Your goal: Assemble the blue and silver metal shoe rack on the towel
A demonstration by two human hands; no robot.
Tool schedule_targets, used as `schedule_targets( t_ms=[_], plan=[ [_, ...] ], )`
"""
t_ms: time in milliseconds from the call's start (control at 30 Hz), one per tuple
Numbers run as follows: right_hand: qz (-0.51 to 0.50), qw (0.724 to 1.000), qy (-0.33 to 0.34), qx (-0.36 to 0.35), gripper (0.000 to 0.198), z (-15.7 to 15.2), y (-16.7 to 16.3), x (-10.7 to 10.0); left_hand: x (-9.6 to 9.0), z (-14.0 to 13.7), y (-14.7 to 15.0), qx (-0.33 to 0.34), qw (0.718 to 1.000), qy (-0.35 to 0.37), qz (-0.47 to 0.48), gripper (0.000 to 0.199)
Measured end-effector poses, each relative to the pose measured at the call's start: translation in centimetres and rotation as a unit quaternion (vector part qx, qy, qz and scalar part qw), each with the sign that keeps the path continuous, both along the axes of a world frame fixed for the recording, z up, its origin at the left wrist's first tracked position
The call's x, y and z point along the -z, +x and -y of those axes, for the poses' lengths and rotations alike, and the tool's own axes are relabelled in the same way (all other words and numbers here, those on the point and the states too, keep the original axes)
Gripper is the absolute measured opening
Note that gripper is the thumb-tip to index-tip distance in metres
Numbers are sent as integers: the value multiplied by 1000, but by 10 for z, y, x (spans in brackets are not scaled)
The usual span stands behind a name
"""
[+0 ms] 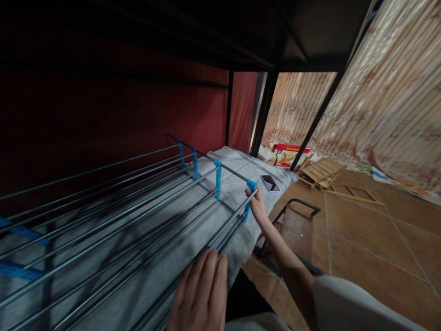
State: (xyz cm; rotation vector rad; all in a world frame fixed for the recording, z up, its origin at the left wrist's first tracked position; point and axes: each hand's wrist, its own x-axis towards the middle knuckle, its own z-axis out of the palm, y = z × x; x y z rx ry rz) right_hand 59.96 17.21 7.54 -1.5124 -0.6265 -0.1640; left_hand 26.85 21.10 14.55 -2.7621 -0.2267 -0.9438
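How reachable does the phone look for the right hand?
Probably yes: the phone lies on the cover close to the right hand, with nothing visible between them. But that hand appears to grip the rack, so it would likely have to let go first.

Premises appear to be a home bedroom: a black metal bunk-style frame [265, 115] stands above and beyond the right hand [257, 204], rumpled pale-grey cloth bedding [234, 158] spreads beneath that hand, and pleated beige patterned curtains [386, 101] and brown square floor tiles [372, 234] lie to its right.
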Motion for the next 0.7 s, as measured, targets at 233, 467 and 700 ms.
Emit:
schedule_targets(
  t_ms=[233, 467, 700],
  plan=[
    [-36, 996, 21, -84, 28, 1, 12, 2, -15, -11, 68, -108, 985, -7, -138, 55],
    [-36, 993, 45, -99, 35, 6, 24, 3, -17, -22, 62, -120, 978, -17, -172, 60],
    [-26, 995, 35, -90, 34, 3, 13, 4, -15, -22, 60, -119, 976, -24, -183, 56]
  ],
)
